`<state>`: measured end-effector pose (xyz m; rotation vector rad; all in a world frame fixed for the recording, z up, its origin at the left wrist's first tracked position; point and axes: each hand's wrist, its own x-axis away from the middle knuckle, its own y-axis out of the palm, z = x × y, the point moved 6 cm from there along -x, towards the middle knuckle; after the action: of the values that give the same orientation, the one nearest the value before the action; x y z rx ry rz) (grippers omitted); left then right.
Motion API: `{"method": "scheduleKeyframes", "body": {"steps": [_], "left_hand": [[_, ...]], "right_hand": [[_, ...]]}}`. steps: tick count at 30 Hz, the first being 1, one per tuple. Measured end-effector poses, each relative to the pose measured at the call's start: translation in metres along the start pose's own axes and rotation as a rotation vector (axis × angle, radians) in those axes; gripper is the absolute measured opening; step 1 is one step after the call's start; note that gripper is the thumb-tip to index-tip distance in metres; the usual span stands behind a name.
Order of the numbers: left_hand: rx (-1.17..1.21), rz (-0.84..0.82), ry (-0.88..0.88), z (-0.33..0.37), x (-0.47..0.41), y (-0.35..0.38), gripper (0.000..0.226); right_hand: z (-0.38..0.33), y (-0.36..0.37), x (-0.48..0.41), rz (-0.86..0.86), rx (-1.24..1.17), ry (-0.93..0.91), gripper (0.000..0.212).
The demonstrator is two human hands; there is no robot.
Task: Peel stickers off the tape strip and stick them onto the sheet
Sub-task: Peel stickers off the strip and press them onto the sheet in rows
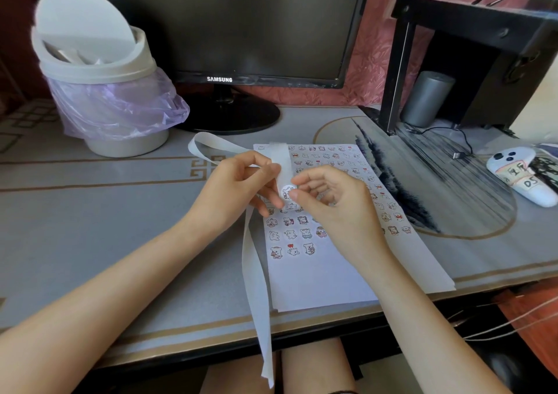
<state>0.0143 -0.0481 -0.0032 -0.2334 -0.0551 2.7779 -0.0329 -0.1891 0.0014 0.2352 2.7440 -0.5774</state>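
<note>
Grey table (90, 227) with gold lines and a key-pattern border, near edge dark. On its right part, a large gold-rimmed oval with an ink-wash landscape (453, 182). Behind, a pink patterned wall (368, 61).

At the back, a black Samsung monitor (241, 22), screen dark, on a round foot. To its left, a white swing-lid bin (99, 70) lined with a purple plastic bag (120, 106) bunched out below the rim. At the right, a black shelf stand (471, 16) sheltering a grey cylinder (427, 99), with a thin black cable (462, 149) trailing forward. Far right, a white controller (522, 179) with dark buttons and handwritten labels.

In the middle, the white sheet (317, 279) lying flat, its far part filled with rows of small cartoon stickers, its near part blank, near corner over the table edge.

Above the sheet, left hand (238, 188) pinching the white tape strip (255, 288): one end looped back toward the monitor and over the sheet's far edge, the other hanging past the table's near edge beside bare knees. Right hand (335, 203), thumb and forefinger closed on a round sticker (287, 191) at the strip, other fingers loosely curled. Sticker held between both hands' fingertips, above the sheet's middle rows.
</note>
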Motion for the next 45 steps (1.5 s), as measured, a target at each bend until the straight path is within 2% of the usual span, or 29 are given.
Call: {"method": "scheduleKeyframes", "body": {"steps": [5,11,29,34,39,45], "left_hand": [[0.003,-0.026,0.003,0.001,0.001,0.003,0.021],[-0.054,-0.090,-0.020,-0.004,0.000,0.007,0.012],[-0.125,-0.103,-0.009,-0.005,0.000,0.008,0.013],[-0.123,-0.097,-0.017,-0.006,0.000,0.009,0.015],[-0.126,-0.078,-0.023,-0.008,-0.001,0.006,0.017],[-0.123,-0.036,-0.032,-0.009,-0.003,0.001,0.018]], "right_hand": [[0.005,-0.002,0.001,0.008,-0.042,0.027,0.015],[0.005,-0.010,0.001,0.059,-0.063,0.023,0.019],[0.006,-0.007,0.001,0.002,-0.039,0.022,0.019],[0.007,-0.006,0.003,-0.022,0.014,0.031,0.015],[-0.001,-0.008,0.009,-0.053,0.143,-0.052,0.008],[-0.004,-0.016,0.013,-0.134,-0.126,0.129,0.012]]}}
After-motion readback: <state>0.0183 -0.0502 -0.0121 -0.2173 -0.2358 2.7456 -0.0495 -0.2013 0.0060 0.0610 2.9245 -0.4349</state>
